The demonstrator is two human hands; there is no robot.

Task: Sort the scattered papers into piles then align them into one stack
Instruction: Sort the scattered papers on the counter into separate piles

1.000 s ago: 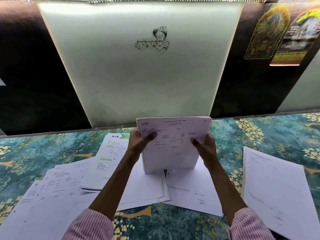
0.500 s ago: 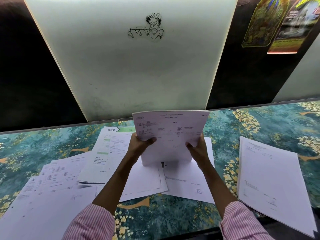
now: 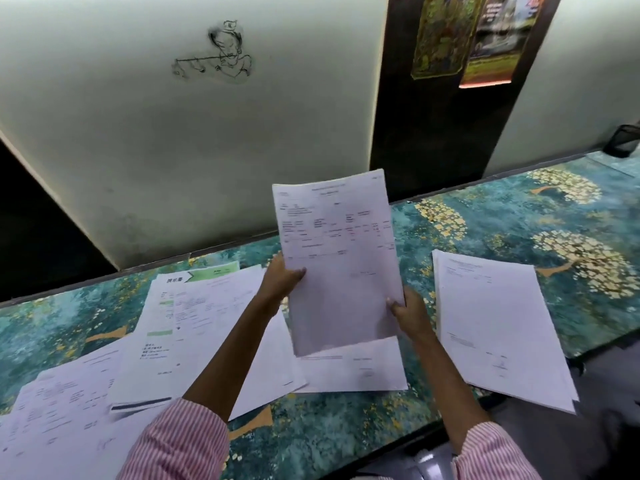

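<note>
I hold a thin sheaf of printed papers [image 3: 337, 258] upright in portrait, above the middle of the table. My left hand [image 3: 282, 280] grips its left edge and my right hand [image 3: 408, 311] grips its lower right corner. A neat pile of white sheets [image 3: 491, 323] lies flat at the right. Scattered papers cover the left: a sheet with a green header [image 3: 194, 306], overlapping printed sheets [image 3: 65, 403] at the front left, and a sheet [image 3: 353, 372] under the held sheaf.
The table wears a teal floral cloth [image 3: 519, 216]. A white wall panel [image 3: 173, 133] rises right behind it, with dark panels and posters [image 3: 485, 39] at the upper right. A black mesh holder [image 3: 623, 140] stands at the far right. The front edge runs close to my sleeves.
The sheaf was held in landscape with both hands on its sides; it has been turned to portrait and shifted to the right. The camera has swung right as well.
</note>
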